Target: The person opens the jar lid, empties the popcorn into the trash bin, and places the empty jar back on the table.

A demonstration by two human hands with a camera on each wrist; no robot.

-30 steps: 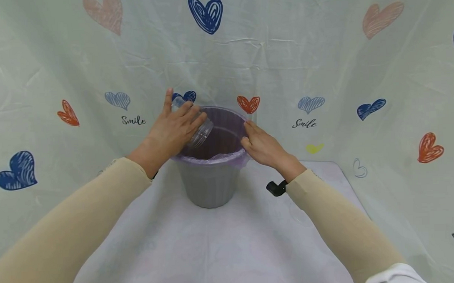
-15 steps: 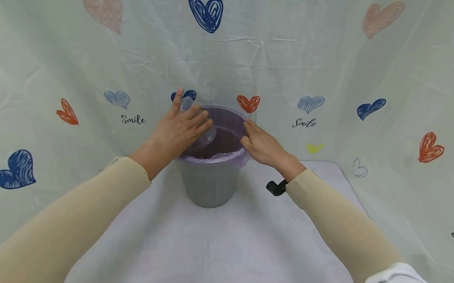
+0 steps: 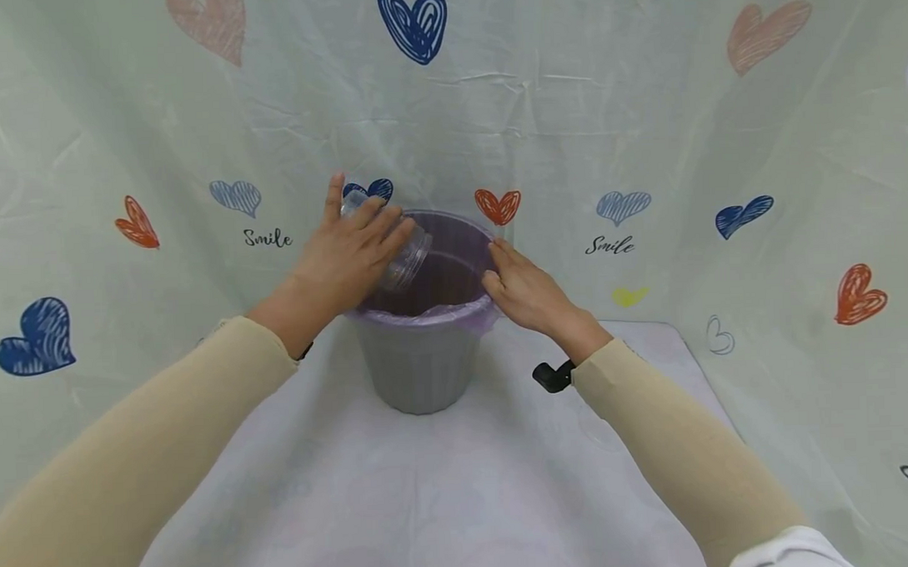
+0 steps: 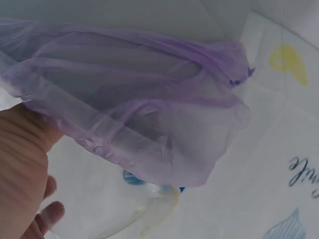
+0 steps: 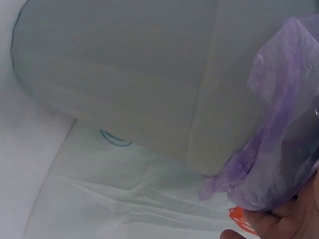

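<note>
A grey trash can (image 3: 419, 368) stands on the table, lined with a thin purple trash bag (image 3: 451, 313) folded over its rim. My left hand (image 3: 340, 258) grips a clear plastic jar (image 3: 408, 260) from above. The jar lies tilted over the left side of the can, its ridged mouth pointing down and right into it. Any contents are too hard to make out. At the can's right side my right hand (image 3: 527, 288) holds the bag-covered rim, thumb toward the inside. The loose bag edge hangs outside in the left wrist view, near my left hand (image 4: 22, 164).
A whitish cloth (image 3: 431, 501) covers the table. Behind the can hangs a pale curtain (image 3: 554, 130) printed with hearts and "Smile". The table's right edge (image 3: 700, 367) shows beyond my right wrist, which wears a black strap (image 3: 552, 378).
My left hand with the jar shifted right and then back left, the jar's tilt changing slightly. My right hand stays on the rim, and the can has not moved.
</note>
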